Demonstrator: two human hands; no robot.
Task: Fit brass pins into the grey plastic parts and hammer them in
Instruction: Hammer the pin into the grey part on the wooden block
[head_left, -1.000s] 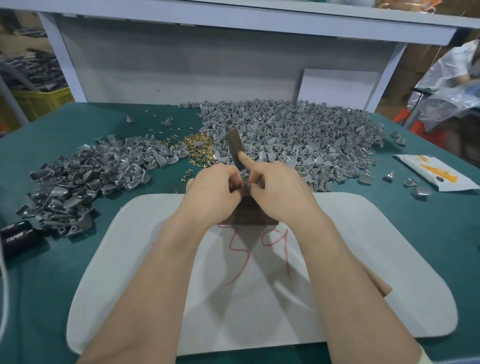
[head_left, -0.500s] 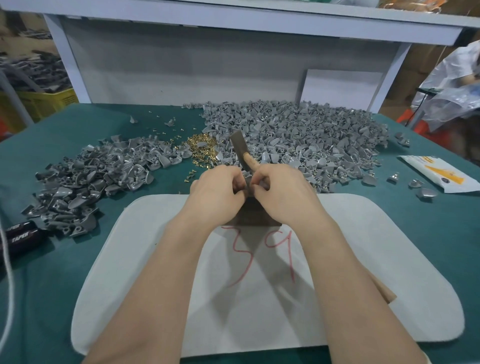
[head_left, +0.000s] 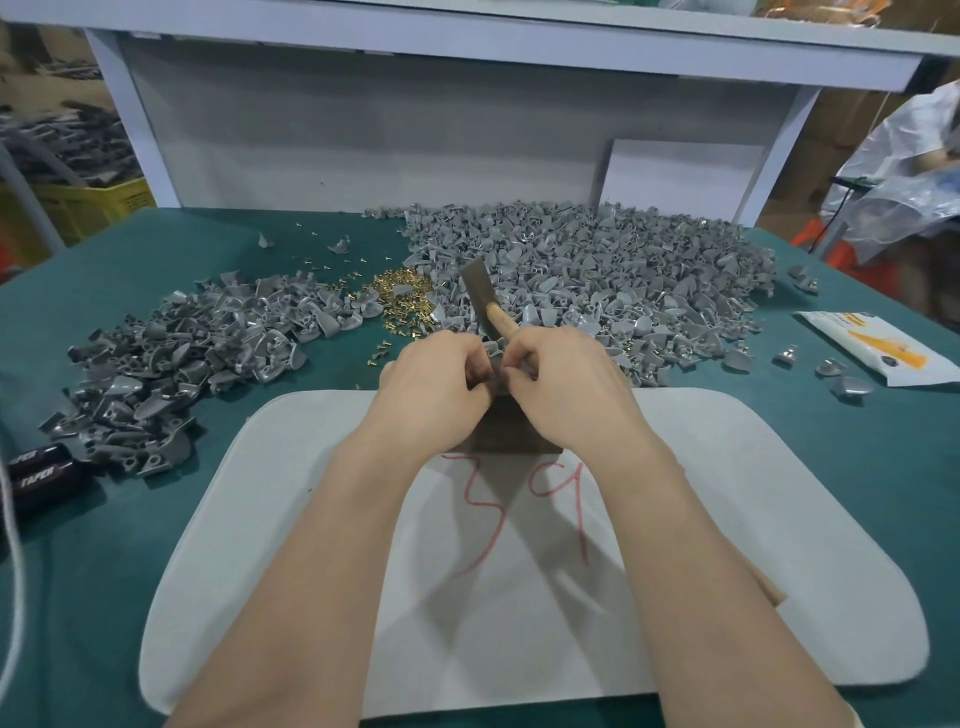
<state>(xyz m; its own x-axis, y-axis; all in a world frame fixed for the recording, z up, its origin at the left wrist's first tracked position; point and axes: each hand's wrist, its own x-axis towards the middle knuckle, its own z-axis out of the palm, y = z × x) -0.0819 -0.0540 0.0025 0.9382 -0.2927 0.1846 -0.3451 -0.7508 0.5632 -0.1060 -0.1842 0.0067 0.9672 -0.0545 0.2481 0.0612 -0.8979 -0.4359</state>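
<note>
Both hands meet over the dark block (head_left: 511, 434) at the far edge of the white pad (head_left: 753, 493) on the table (head_left: 130, 519).

Left hand (head_left: 434, 387): fingers curled narrow, pinching a small grey part (head_left: 493, 375) above the block.

Right hand (head_left: 569, 387): palm wrapped round the handle of the hammer (head_left: 480, 291), head tipped up and away over the big pile (head_left: 623, 270) of grey parts. Its thumb and forefinger close in on the same part. Whether a pin sits between them I cannot tell; it is too small and hidden.

Judgement: you are at the pin-fitting stage, with no blow struck yet on this piece.

To do it well:
- Seat the part flat on the block, hole upward, before you ease your hold.
- Start the pin straight down the hole. A leaning pin will likely bend or split the plastic.
- Steady the part by its sides with your left fingertips, clear of the pin head.
- Slide your right grip back along the handle before striking. Tap lightly first, then drive home.

Loose brass pins (head_left: 402, 299) lie just beyond your left hand. The smaller pile (head_left: 171, 364) of grey parts sits well to the left.
</note>
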